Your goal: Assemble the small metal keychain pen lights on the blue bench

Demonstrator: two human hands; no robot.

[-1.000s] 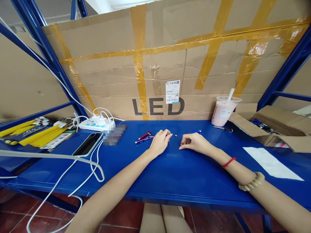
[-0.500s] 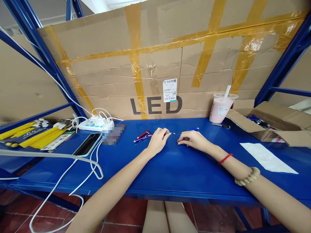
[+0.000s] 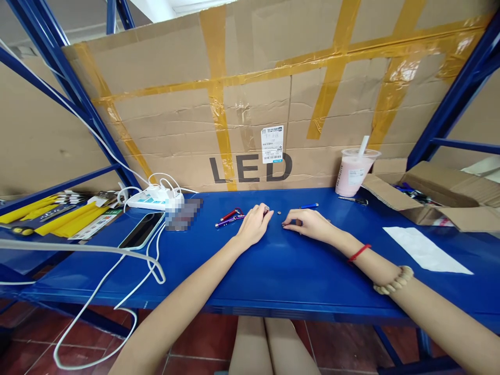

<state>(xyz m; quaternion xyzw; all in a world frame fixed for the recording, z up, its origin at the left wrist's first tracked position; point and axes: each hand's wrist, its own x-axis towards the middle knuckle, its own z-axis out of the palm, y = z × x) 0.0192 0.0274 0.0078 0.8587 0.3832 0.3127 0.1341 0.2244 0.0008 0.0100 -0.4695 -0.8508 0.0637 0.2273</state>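
My left hand (image 3: 254, 225) is closed, with a small shiny piece showing at its fingertips; its kind is not clear. Just right of it, a tiny round metallic disc (image 3: 278, 212) lies on the blue tabletop. My right hand (image 3: 308, 224) rests low over the table, thumb and forefinger pinched on a tiny dark thing too small to name. Beside my left hand lie a purple pen-shaped light (image 3: 225, 222) and a red one with a clip (image 3: 230, 214). A blue pen-shaped piece (image 3: 309, 206) lies behind my right hand.
At right are a pink drink cup (image 3: 353, 172) with a straw, an opened cardboard box (image 3: 425, 200) and a white paper (image 3: 427, 250). A phone (image 3: 142, 230), white cables and a power strip (image 3: 156, 198) occupy the left. A large carton (image 3: 175, 130) stands behind.
My right hand has shifted very slightly left, still pinched. My left hand keeps nearly the same pose, and the view has moved a little.
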